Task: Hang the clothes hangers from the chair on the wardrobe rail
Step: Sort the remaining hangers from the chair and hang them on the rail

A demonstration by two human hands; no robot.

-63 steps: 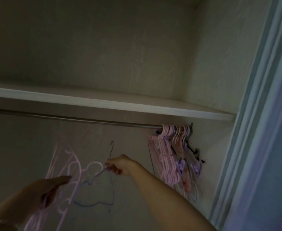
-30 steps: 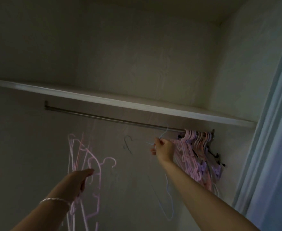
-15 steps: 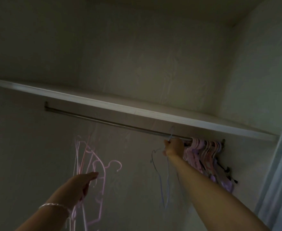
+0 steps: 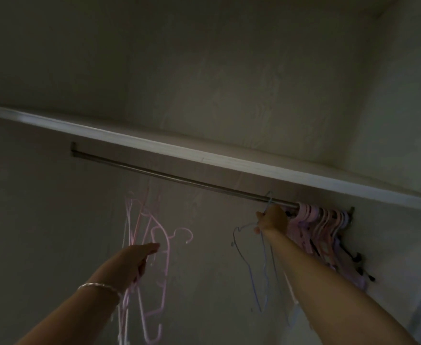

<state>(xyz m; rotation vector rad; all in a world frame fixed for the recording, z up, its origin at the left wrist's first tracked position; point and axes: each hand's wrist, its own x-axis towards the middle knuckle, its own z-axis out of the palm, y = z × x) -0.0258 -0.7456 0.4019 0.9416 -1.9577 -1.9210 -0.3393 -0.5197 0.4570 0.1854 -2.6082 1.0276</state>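
Fingers [image 4: 259,216] of the right hand [image 4: 273,220] are curled tightly round the neck of a thin blue hanger [image 4: 254,282], and the thumb presses it from below. This hand is raised to just under the rail [image 4: 179,179]. The hook of the blue hanger rises out of the fist and crosses the rail, but in the dim light I cannot tell if it already rests on the metal. The body of this hanger hangs down beside the forearm, to its left side.

Just to the right of this hand, a tight group of hung hangers [image 4: 321,220], mostly pink, fills the right end of the rail, up to the bracket on the side wall.

The left hand [image 4: 134,260] is lower and well apart from the rail, with a thin bracelet [image 4: 100,286] on the wrist. One of its fingers [image 4: 152,246] points forward, nearly straight, while the others are bent under the palm and grip a loose bunch of pink hangers [image 4: 166,270]. Some of them stick up above the hand and some hang below it, and one hook turns to the right.

Above the rail runs a pale shelf [image 4: 154,145].
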